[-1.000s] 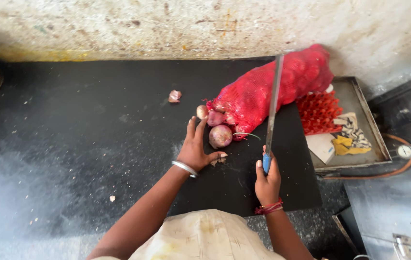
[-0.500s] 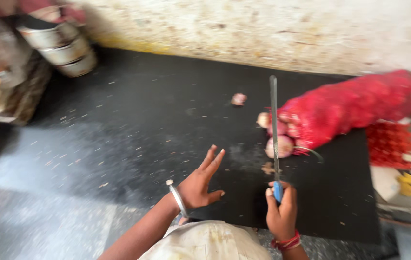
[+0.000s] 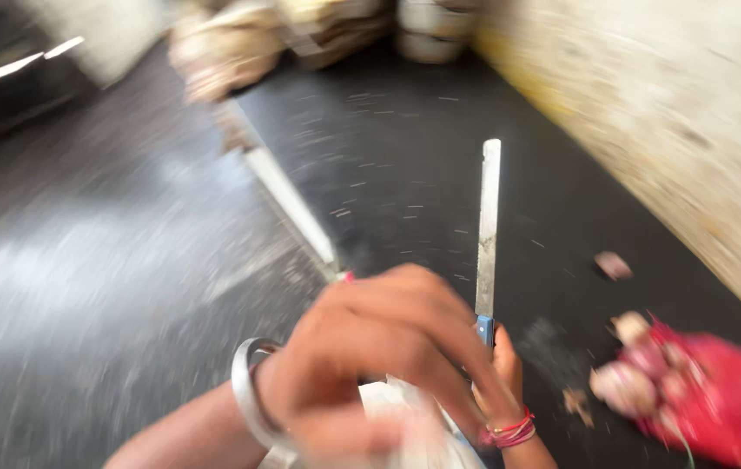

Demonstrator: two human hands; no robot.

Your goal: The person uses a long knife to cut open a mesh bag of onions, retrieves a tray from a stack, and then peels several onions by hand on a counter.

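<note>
Most of the dark table (image 3: 440, 174) lies bare, the red net bag (image 3: 727, 391) of onions (image 3: 618, 386) sits unopened at right (no cut onion shows), the right hand (image 3: 496, 382) grips an upright knife (image 3: 487, 234), and the left hand (image 3: 379, 347), blurred, holds nothing.

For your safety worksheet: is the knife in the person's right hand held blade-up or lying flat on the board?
Blade-up. The right hand grips the blue handle and the knife blade rises clear of the black board.

Upright knife (image 3: 488, 230) in right hand (image 3: 501, 382)
</note>
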